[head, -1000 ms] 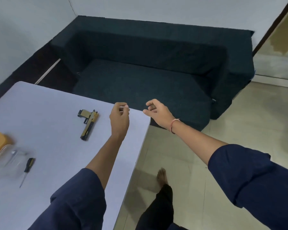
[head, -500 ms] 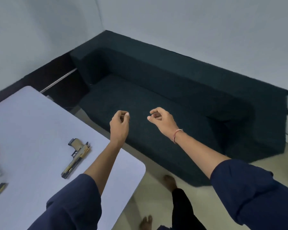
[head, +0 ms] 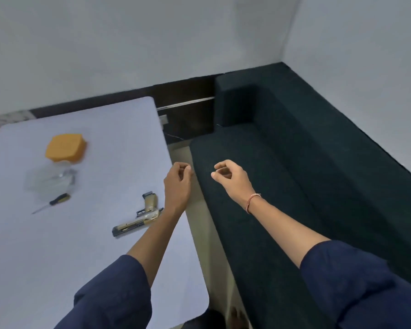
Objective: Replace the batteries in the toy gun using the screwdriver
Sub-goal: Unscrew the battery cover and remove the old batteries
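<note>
A tan and black toy gun [head: 138, 222] lies flat on the white table [head: 57, 269], near its right edge. A small screwdriver [head: 51, 203] with a black and yellow handle lies to the gun's left. My left hand [head: 178, 181] hovers over the table's right edge just beyond the gun, fingers loosely curled and holding nothing I can see. My right hand [head: 233, 178] hangs in the air over the sofa, also loosely curled and empty. Neither hand touches the gun or the screwdriver.
A clear plastic container [head: 49, 182] stands behind the screwdriver, with an orange lid [head: 65, 148] beside it. A dark sofa [head: 294, 186] fills the right side, with a narrow strip of floor [head: 207, 233] between it and the table. Grey walls rise behind.
The view has swung left and down, so the table, gun, screwdriver and container now sit more in the middle. Both hands keep their curled pose, raised side by side.
</note>
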